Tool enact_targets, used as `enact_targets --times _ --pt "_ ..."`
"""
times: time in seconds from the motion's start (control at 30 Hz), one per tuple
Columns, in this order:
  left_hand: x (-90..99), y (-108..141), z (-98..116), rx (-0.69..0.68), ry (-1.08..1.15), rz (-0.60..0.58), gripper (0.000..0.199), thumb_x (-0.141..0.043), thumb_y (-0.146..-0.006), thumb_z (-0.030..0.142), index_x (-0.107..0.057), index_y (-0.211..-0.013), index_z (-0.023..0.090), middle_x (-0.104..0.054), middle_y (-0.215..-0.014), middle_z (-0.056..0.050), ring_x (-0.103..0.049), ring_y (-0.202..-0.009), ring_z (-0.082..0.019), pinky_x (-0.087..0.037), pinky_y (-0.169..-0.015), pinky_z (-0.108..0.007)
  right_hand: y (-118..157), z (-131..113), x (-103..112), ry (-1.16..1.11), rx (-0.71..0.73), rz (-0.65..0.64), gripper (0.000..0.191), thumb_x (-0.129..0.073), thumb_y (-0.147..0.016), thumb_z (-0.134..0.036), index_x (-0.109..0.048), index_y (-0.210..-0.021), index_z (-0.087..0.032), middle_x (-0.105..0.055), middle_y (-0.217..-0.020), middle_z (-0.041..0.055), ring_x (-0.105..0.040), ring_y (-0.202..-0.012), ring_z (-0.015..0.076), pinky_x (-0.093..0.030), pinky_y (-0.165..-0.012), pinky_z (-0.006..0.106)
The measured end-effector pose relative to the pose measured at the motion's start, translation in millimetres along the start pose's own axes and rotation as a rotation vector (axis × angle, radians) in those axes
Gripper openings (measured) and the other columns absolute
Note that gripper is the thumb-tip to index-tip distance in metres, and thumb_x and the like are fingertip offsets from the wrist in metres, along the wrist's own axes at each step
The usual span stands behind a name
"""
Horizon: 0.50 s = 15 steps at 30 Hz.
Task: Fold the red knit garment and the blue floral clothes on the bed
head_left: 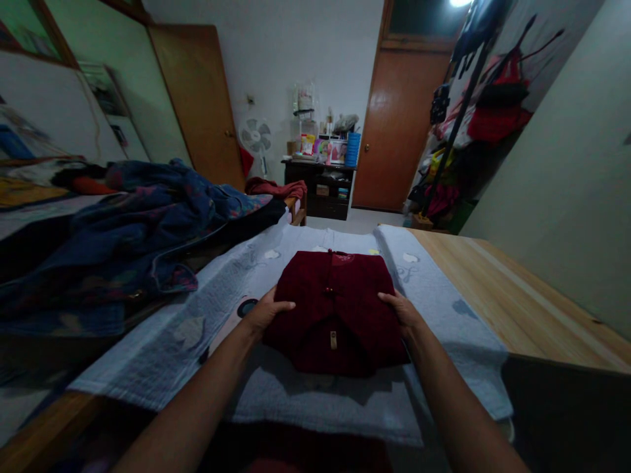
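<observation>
A folded maroon garment is held at its sides by the left hand and right hand, toward the table's near edge; positioning seems the step, with even support called for next.

a dark red garment, folded into a compact bundle, sits toward six o'clock of the view's centre, over a pale blue cloth. a small tan tag shows at the bundle's six o'clock.
</observation>
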<state>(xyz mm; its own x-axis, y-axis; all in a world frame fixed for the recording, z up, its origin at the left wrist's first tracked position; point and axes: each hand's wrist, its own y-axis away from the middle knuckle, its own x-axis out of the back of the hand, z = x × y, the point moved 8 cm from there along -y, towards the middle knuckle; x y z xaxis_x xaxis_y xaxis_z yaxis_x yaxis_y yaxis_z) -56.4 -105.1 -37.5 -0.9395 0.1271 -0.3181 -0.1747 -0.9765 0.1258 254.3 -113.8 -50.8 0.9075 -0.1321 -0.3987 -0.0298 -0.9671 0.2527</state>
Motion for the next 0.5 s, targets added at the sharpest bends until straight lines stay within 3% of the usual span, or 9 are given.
enact_targets --times 0.27,0.37,0.5 --pt "-12.6 -19 22 -0.019 -0.076 -0.153 0.082 -0.079 -0.054 0.018 -0.053 -0.132 0.016 -0.066 -0.124 -0.012 -0.061 -0.114 -0.034 -0.046 -0.101 -0.043 21 -4 2 -0.044 0.110 0.059 0.059 -0.069 -0.064 -0.020 -0.055 -0.121 -0.024 -0.073 -0.108 0.0040 -0.070 -0.093 0.0257 -0.056 -0.088 0.043" --pt "-8.8 -31 13 0.034 -0.063 -0.176 0.080 -0.081 -0.052 0.018 -0.056 -0.128 0.016 -0.068 -0.121 -0.013 -0.064 -0.108 -0.033 -0.049 -0.097 -0.042 22 3 4 -0.038 0.106 0.092 0.060 -0.069 -0.064 -0.022 -0.054 -0.123 -0.027 -0.072 -0.111 0.0031 -0.069 -0.097 0.0258 -0.056 -0.088 0.044" --pt "7.1 -39 -13 0.192 -0.041 -0.115 0.067 -0.082 -0.054 0.020 -0.060 -0.118 0.017 -0.073 -0.110 -0.012 -0.071 -0.092 -0.029 -0.053 -0.088 -0.040 17 15 14 -0.021 0.072 0.159 0.051 -0.071 -0.063 -0.021 -0.058 -0.112 -0.024 -0.074 -0.101 0.0028 -0.070 -0.093 0.0248 -0.055 -0.091 0.043"
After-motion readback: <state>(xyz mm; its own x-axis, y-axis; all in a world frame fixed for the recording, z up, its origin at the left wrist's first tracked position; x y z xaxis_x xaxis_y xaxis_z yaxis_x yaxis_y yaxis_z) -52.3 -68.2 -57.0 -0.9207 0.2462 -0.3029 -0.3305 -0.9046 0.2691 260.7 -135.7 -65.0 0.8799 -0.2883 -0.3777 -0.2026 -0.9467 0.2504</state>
